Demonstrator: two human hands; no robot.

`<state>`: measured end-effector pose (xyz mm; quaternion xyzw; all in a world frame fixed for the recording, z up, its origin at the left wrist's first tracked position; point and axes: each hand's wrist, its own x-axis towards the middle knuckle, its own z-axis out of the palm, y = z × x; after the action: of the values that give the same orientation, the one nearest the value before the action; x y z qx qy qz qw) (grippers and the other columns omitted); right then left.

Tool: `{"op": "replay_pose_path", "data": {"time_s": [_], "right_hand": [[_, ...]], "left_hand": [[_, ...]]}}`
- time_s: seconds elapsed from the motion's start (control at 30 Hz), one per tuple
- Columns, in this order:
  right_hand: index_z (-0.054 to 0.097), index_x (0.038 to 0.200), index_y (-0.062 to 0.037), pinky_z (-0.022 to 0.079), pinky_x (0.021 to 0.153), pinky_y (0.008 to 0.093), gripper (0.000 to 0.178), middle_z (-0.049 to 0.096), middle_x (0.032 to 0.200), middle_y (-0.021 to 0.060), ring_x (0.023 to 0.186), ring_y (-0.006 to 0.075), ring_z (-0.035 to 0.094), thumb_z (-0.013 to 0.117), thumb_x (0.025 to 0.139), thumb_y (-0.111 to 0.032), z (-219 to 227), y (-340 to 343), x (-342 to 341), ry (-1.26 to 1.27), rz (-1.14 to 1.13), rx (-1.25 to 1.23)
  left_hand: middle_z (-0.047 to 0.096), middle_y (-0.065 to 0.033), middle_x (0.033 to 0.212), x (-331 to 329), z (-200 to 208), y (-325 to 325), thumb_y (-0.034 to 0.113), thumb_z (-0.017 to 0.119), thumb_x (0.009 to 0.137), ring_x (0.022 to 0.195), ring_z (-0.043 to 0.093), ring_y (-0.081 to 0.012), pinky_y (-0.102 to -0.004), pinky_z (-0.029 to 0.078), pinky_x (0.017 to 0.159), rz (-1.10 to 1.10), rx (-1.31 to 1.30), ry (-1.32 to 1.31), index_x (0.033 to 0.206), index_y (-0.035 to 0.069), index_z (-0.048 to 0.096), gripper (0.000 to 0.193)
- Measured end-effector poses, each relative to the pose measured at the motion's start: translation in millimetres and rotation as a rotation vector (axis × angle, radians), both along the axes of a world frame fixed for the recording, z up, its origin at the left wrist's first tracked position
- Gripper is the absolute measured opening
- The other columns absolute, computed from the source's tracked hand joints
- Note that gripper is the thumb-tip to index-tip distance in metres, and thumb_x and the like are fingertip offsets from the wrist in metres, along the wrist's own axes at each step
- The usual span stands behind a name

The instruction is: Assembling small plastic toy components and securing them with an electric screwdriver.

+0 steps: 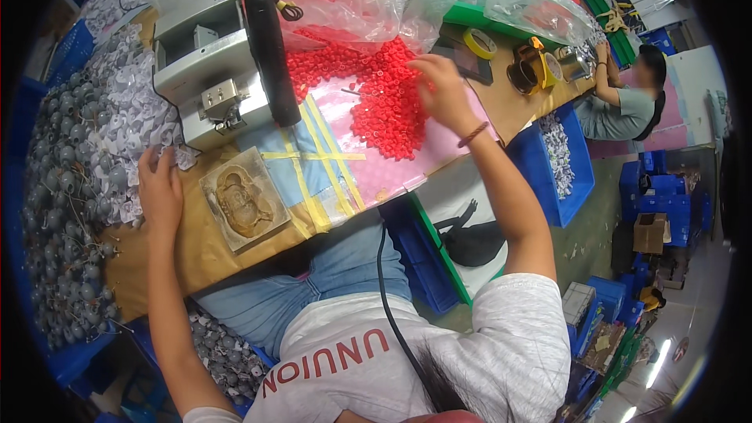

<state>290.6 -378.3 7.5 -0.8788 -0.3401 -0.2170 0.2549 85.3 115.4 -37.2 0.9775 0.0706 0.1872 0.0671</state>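
My right hand (442,92) reaches into a heap of small red caps (376,86) spread on a pink sheet (392,172) and clear plastic, fingers curled over the caps at the heap's right edge. My left hand (159,188) rests flat on the brown table edge, touching a pile of white and grey parts (117,125), fingers apart and holding nothing. Between the hands sits a square brown mould block (243,204) with a shaped hollow. Whether the right hand holds a cap is hidden.
A grey metal press machine (207,63) with a black handle (270,47) stands behind the mould. Tape rolls (479,41) and a tape dispenser (526,70) lie to the right. Blue bins (560,157) stand beside the table. Another person (627,102) works at the far right.
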Motion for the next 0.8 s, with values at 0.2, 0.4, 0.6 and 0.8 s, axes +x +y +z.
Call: {"op": "replay_pose_path", "data": {"time_s": [0.2,0.4,0.6,0.8], "right_hand": [[0.067,0.105,-0.0083,0.050,0.084,0.0446,0.025,0.063,0.102,0.0149,0.098,0.0351,0.059,0.065,0.080,-0.010,-8,92,-1,-0.005,0.135,-0.112],[0.065,0.095,-0.0093,0.051,0.079,0.0451,0.015,0.061,0.096,0.0161,0.094,0.0344,0.061,0.058,0.085,-0.019,-38,124,18,0.012,0.071,-0.258],[0.066,0.089,-0.0064,0.051,0.077,0.0437,0.015,0.065,0.090,0.0130,0.090,0.0312,0.064,0.057,0.085,-0.017,-40,124,18,-0.056,0.049,-0.346],[0.064,0.085,-0.0070,0.050,0.077,0.0442,0.010,0.065,0.087,0.0138,0.088,0.0322,0.064,0.060,0.081,-0.015,-39,131,25,-0.046,0.032,-0.362]], "left_hand": [[0.050,-0.0177,0.129,9,6,1,0.005,0.062,0.089,0.115,0.055,-0.0385,-0.0412,0.047,0.094,0.028,-0.051,0.025,0.121,0.007,0.062,0.033],[0.054,-0.0170,0.120,-12,7,-4,0.003,0.064,0.087,0.111,0.056,-0.0366,-0.0401,0.047,0.093,-0.029,-0.087,-0.025,0.116,0.003,0.062,0.029],[0.062,-0.0167,0.111,-66,3,-25,0.001,0.064,0.088,0.104,0.058,-0.0348,-0.0387,0.047,0.092,-0.078,-0.197,-0.032,0.112,-0.001,0.065,0.024],[0.064,-0.0161,0.114,-84,6,-22,0.003,0.066,0.087,0.105,0.061,-0.0330,-0.0367,0.048,0.093,0.025,-0.317,-0.002,0.106,-0.002,0.067,0.020]]}}
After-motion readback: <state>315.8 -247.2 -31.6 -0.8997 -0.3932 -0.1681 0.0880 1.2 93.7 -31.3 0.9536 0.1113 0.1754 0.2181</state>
